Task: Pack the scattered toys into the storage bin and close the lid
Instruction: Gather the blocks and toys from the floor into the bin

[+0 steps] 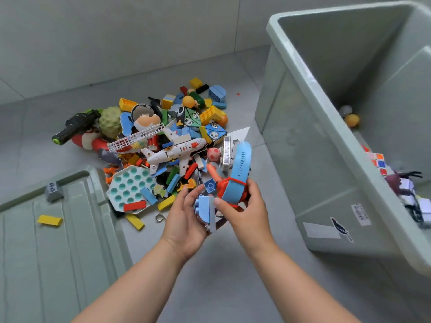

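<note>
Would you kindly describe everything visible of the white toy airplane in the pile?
The white plastic toy airplane lies near the middle of the toy pile on the grey floor, nose toward the storage bin. It has orange and blue markings, a row of small windows, wings and a tail fin. It rests on mixed coloured blocks; a white lattice piece lies beside its tail. Neither hand touches it.

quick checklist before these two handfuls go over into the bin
1. Left hand grip on the light blue blocks: ok, cupped in the palm.
2. Right hand grip on the orange and blue toy: ok, though its blue strap sticks up loose.
3. Storage bin open: ok, lid lies on the floor to the left.
4. Room inside the bin: ok, few toys at the bottom.
5. Path to the bin's rim: ok, nothing between.
6. Small pieces slipping between fingers: cannot tell.
</note>
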A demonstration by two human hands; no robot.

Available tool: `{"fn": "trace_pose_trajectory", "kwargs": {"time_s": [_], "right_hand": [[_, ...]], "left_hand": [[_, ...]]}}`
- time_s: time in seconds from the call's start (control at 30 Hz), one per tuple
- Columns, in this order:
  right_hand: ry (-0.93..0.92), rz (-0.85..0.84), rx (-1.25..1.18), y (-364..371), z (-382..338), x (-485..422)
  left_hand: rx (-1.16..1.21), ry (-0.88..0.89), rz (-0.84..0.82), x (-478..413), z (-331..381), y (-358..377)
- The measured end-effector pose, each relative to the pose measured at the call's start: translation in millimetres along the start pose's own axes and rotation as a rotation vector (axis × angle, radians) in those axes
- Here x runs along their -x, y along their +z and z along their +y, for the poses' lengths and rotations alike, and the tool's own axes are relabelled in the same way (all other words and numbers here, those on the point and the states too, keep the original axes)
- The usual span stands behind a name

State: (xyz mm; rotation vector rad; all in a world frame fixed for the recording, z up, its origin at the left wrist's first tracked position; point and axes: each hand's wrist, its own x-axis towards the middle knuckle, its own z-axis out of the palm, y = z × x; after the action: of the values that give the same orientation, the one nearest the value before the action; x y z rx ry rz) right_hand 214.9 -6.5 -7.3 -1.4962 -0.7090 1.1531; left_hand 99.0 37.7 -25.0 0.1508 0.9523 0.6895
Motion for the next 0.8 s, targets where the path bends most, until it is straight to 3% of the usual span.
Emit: {"fn": "trace_pose_trajectory", "kwargs": {"time_s": [0.23,0.37,0.47,0.6,0.8], "right_hand": [[-0.359,0.014,0.304,-6,-91,16],[-0.593,0.16,0.311,-38,-162,29],[-0.657,0.263,0.281,-78,-199,34],[-0.495,0.361,0.311,-151,-215,28],[-0.018,0.315,0.297,-229,-178,8]], "left_hand": [[-0.132,0.177,-0.204,54,39,106],[-0.242,0.357,-0.322,83,45,187],[-0.261,0.331,-0.435,85,32,241],[-0.29,0.174,-0.451,75,-19,314],[-0.312,-0.2,-0.119,27,-88,337]]}}
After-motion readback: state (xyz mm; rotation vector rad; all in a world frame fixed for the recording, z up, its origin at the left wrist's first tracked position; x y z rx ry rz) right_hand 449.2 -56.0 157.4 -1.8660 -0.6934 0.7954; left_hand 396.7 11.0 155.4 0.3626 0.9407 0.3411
